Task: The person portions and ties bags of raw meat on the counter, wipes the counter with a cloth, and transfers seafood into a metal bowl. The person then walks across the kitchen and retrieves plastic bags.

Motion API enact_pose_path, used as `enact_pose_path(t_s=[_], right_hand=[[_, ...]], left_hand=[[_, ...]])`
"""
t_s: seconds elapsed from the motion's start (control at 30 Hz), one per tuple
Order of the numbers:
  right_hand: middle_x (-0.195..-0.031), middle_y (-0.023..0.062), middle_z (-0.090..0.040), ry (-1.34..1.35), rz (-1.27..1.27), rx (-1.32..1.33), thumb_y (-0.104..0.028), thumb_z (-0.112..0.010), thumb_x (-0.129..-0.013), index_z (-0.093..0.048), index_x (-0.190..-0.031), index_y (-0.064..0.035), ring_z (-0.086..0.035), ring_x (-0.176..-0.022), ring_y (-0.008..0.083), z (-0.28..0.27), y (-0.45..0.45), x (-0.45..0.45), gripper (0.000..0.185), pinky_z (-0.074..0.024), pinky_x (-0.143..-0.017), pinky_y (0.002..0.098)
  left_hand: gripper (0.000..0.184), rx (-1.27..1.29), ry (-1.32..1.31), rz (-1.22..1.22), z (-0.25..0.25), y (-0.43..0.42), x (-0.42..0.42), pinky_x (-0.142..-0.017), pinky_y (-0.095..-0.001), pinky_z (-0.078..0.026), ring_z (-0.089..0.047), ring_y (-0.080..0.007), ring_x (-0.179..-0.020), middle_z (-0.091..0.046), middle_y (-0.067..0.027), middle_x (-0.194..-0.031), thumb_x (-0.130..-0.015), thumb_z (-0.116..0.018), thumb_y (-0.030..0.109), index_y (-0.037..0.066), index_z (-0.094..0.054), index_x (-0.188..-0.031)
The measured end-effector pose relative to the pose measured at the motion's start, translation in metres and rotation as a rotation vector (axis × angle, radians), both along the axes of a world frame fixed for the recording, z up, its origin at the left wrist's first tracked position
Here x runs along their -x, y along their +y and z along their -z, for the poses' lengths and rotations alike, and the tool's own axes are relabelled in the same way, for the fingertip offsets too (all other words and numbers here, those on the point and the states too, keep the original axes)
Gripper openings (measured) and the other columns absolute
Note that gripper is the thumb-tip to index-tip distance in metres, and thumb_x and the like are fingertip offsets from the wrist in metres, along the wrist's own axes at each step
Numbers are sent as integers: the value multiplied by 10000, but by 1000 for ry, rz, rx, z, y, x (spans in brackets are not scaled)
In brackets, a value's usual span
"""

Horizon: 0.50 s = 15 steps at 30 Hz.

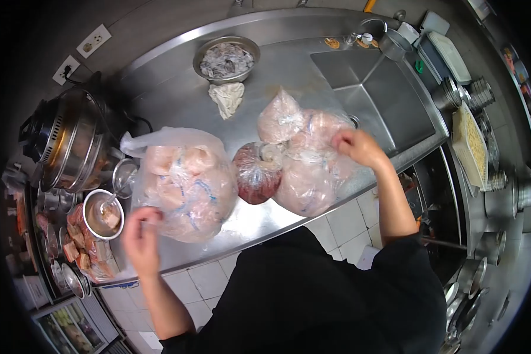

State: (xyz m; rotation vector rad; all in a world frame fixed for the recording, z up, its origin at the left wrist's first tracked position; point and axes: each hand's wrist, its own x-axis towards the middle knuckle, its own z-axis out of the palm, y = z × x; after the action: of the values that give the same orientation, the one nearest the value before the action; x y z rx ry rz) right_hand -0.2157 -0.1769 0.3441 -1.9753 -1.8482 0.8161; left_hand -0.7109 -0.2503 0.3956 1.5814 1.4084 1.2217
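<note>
While the left hand [141, 231], fingers loosely open and empty, hovers beside a large bag [189, 194], the right hand [360, 147] curls at clear bags [323, 127]; grip cannot be told.

The worktop [283, 71] is smooth metal, glossy where light strikes near its front edge. The sink [357, 88] is metal too, with a softer sheen. The large bag [189, 186] is thin, creased, filmy plastic; the dark red bag [256, 180] is shiny, wrinkled plastic. The rag [226, 99] is matt, rumpled cloth, the shirt [312, 295] matt cloth, the floor [209, 278] smooth tile.
</note>
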Motion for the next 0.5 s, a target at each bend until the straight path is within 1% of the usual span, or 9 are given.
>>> enact_pose_path(t_s=[0.07, 0.13, 0.2, 0.23, 0.3, 0.33, 0.37, 0.43, 0.5], right_hand=[[-809, 131, -696, 279, -121, 218, -202, -629, -845, -676, -925, -61, -675, -782, 300, 45, -29, -16, 169, -516, -702, 372], [-831, 163, -683, -141, -282, 92, -205, -613, -853, -662, -891, -59, -668, -781, 335, 58, -60, 17, 158, -515, -697, 414], [-814, 169, -669, -186, -216, 45, -203, -619, -835, -662, -880, -65, -649, -769, 377, 64, -86, 47, 152, -499, -693, 461], [-814, 169, -669, -182, -216, 44, -203, -619, -835, -662, -880, -65, -649, -769, 377, 65, -91, 54, 152, -499, -693, 461], [-783, 154, -644, 139, -232, -132, -192, -651, -789, -655, -822, -59, -622, -766, 378, 61, -100, 60, 136, -470, -709, 491], [-783, 154, -644, 143, -231, -135, -192, -651, -789, -655, -822, -59, -622, -766, 378, 58, -103, 59, 136, -470, -709, 491], [-784, 147, -625, 129, -305, -292, -178, -654, -771, -644, -787, -56, -605, -773, 371, 54, -105, 57, 124, -461, -715, 486], [-827, 127, -596, 76, -378, -496, -130, -648, -744, -620, -709, -43, -572, -809, 344, 51, -110, 53, 98, -448, -731, 460], [-838, 133, -596, 158, -364, -480, -133, -633, -751, -629, -742, -44, -572, -804, 348, 78, -106, 33, 90, -452, -729, 466]], left_hand=[[159, 119, 128, 193, 8, -14, -53, -802, -305, -474, -612, -175, -878, -656, -73, -943, -892, -653, 131, -4, -648, -977], [162, 94, 274, 384, 28, -11, -108, -813, -347, -494, -641, -264, -893, -672, -119, -978, -879, -655, 136, 10, -669, -982], [201, -8, 296, 557, 47, -4, -162, -847, -382, -502, -631, -339, -945, -665, -146, -1067, -869, -655, 144, 25, -671, -1031], [213, -92, 282, 576, 61, 0, -187, -853, -391, -504, -627, -345, -965, -651, -150, -1122, -870, -648, 141, 32, -672, -1051], [247, -194, 233, 610, 78, 8, -233, -869, -412, -498, -614, -345, -1009, -614, -150, -1224, -878, -624, 163, 53, -676, -1093], [270, -213, 199, 627, 82, 14, -249, -879, -423, -491, -605, -339, -1034, -591, -146, -1272, -886, -606, 189, 66, -678, -1115], [270, -217, 205, 630, 94, 21, -259, -879, -423, -491, -605, -339, -1034, -591, -146, -1272, -886, -606, 189, 66, -678, -1115], [279, -282, 606, 645, 113, 33, -273, -878, -452, -464, -578, -320, -1055, -579, -125, -1276, -890, -576, 252, 82, -694, -1078], [270, -239, 710, 625, 117, 38, -276, -886, -458, -450, -565, -319, -1064, -572, -121, -1281, -877, -589, 268, 89, -695, -1049]])
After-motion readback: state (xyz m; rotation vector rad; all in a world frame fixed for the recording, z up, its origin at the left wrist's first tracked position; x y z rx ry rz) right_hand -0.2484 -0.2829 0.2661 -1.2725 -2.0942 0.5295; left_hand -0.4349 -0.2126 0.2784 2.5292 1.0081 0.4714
